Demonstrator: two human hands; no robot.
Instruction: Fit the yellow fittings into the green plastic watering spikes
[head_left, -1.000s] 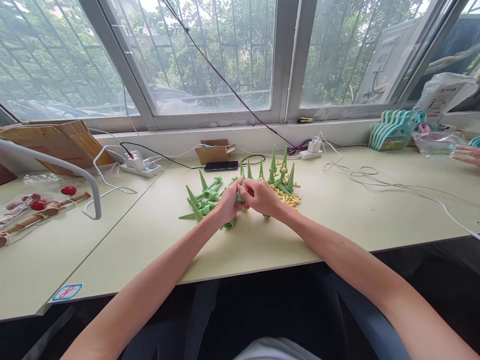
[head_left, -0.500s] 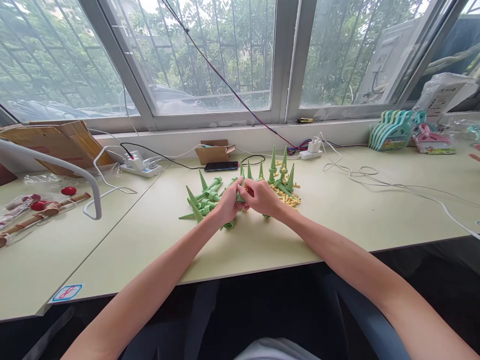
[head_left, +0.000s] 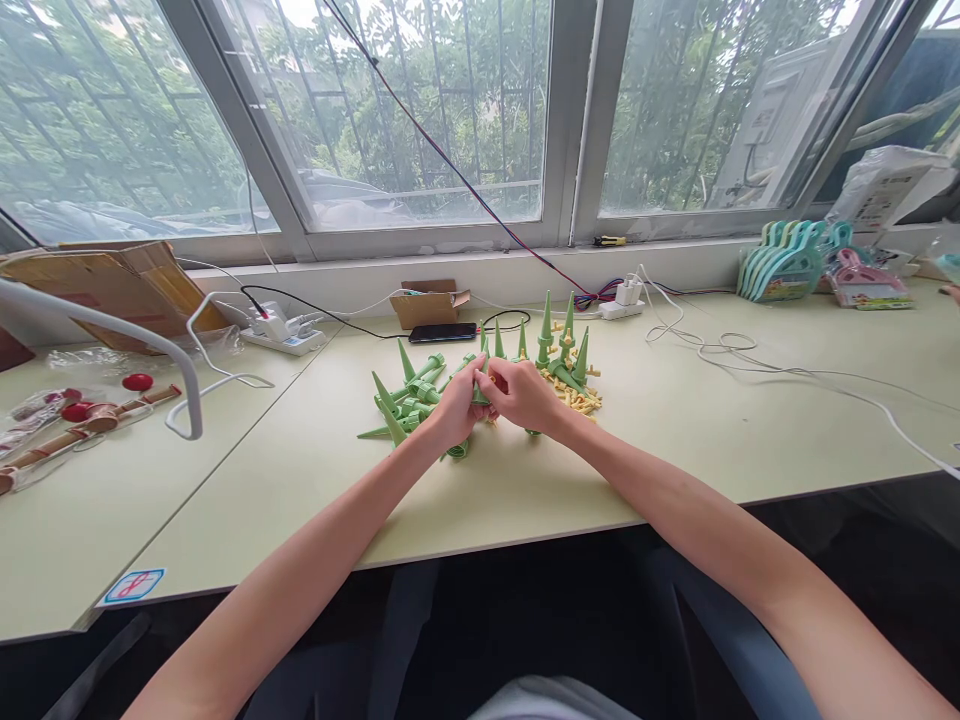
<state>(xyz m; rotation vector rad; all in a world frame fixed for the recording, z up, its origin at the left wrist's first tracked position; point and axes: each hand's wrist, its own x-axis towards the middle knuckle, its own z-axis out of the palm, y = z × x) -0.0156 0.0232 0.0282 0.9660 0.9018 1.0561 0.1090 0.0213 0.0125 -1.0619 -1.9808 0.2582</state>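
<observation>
Currently left hand point(head_left: 454, 402) grips green cone point(head_left: 481, 394), right hand point(head_left: 526, 394) grip unclear; its slipping could scatter yellow pegs point(head_left: 583, 401) at 3 o'clock.

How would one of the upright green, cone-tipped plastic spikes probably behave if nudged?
The upright green, cone-tipped plastic spike beside the small yellow plastic pieces would probably tip, being tall and slim. It looks stiff, given its straight moulded taper. Once down, it might roll in a curve, being round but tapered.

green cones point(head_left: 544, 328): smooth, matt plastic | yellow pieces point(head_left: 581, 400): plastic | tabletop point(head_left: 480, 510): smooth | small box point(head_left: 428, 306): matt cardboard
</observation>
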